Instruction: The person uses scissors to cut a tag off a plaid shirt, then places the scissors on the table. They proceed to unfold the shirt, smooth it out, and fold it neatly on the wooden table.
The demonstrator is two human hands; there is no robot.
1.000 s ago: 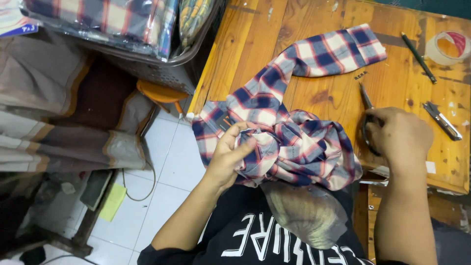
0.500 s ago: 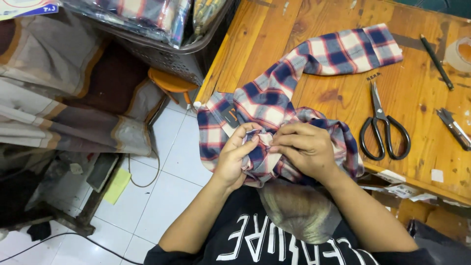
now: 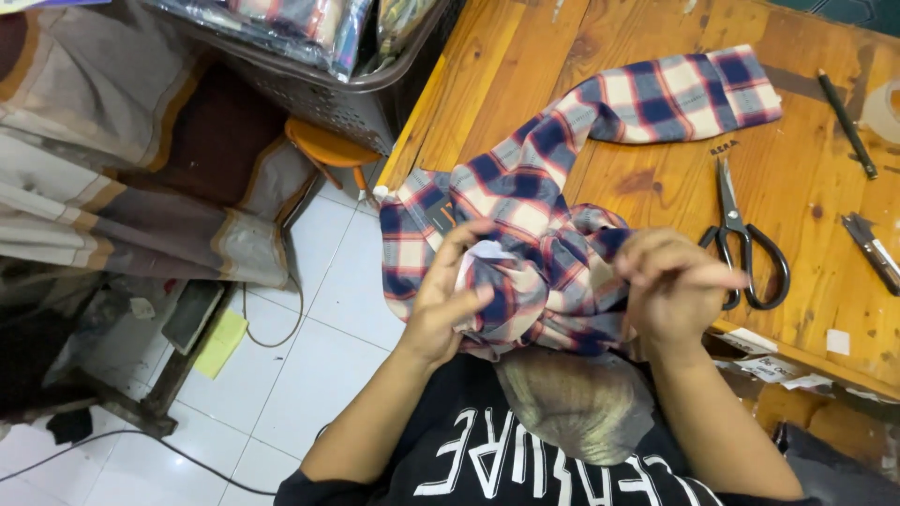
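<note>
While both hands work at the table [image 3: 525,84] edge, the left hand [image 3: 448,300] pinches the bunched plaid shirt [image 3: 525,225], the right hand [image 3: 675,286] closes on its fold (scissors [image 3: 741,234] idle alongside); smoothing looks next.

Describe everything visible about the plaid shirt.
The plaid shirt is soft woven cloth, checked in navy, red and cream. Its body is bunched at the near edge of the wooden table, partly hanging off it, with a dark label near the collar. One sleeve stretches flat toward the far right. The left hand grips a fold; the right hand pinches the bunched fabric.
</note>
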